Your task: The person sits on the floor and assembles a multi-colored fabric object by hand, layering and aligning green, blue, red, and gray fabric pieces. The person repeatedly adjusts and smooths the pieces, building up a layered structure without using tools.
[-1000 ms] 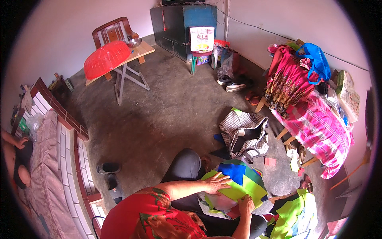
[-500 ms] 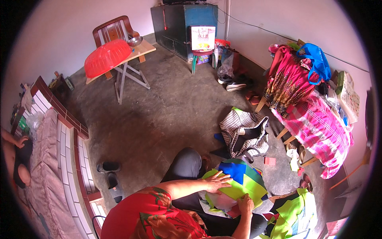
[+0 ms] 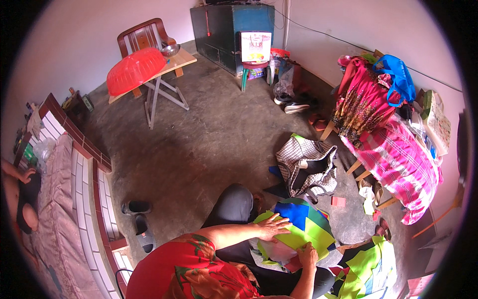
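A patchwork cloth (image 3: 313,230) of lime green, blue and dark green pieces lies over my lap. My left hand (image 3: 274,227) rests flat on its left part, fingers spread over the lime and blue pieces. At the near right edge of the cloth, my right hand (image 3: 307,255) has its fingers closed on the lime fabric. A pale pinkish piece (image 3: 280,251) shows between the two hands, partly under the cloth. Whatever lies beneath is hidden.
Lime and dark fabric pieces (image 3: 366,269) are heaped at my right. Ahead stands a checked bag (image 3: 303,162), gaping at the top, with a small red block (image 3: 338,201) nearby. Dark slippers (image 3: 144,234) lie left. Another person's hand (image 3: 26,175) shows at the far left.
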Tool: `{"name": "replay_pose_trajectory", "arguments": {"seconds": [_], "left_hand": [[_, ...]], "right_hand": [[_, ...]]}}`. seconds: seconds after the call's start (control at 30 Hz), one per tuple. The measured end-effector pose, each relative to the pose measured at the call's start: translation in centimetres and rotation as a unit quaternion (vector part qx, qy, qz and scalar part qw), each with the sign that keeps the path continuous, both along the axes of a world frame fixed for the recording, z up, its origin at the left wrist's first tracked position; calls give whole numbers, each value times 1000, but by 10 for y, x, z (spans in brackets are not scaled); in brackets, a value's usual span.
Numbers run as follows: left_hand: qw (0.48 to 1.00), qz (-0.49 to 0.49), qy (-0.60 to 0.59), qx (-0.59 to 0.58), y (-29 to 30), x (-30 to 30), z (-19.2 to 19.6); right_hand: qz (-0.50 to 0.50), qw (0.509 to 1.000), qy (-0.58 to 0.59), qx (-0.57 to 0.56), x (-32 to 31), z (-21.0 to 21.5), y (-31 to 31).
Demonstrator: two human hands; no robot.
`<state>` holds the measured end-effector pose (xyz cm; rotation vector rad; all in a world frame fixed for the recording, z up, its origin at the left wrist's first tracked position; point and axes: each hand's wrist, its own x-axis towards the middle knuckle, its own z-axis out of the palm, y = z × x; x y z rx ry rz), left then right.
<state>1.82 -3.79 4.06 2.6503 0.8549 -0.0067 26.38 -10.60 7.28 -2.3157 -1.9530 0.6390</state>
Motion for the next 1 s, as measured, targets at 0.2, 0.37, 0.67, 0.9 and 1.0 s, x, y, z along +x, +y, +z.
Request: {"name": "replay_pose_trajectory", "arguments": {"seconds": [0.2,0.37,0.67,0.9,1.0], "left_hand": [[1000,0,-5,-3,1,-2,0],[1000,-2,-7,-7,2,-2,0],[1000,1,-19,-10,3,-2,-4],[1000,-1,-16,-3,2,-1,-5],[1000,-3,-9,-8,3,1,-2]], "right_hand": [[2,1000,0,-1,-2,-1,1],[2,1000,-3,1,-3,-1,2],[11,1000,9,15,-1,-4,1],[11,1000,8,15,-2,0,0],[12,1000,13,15,0,-2,1]]}}
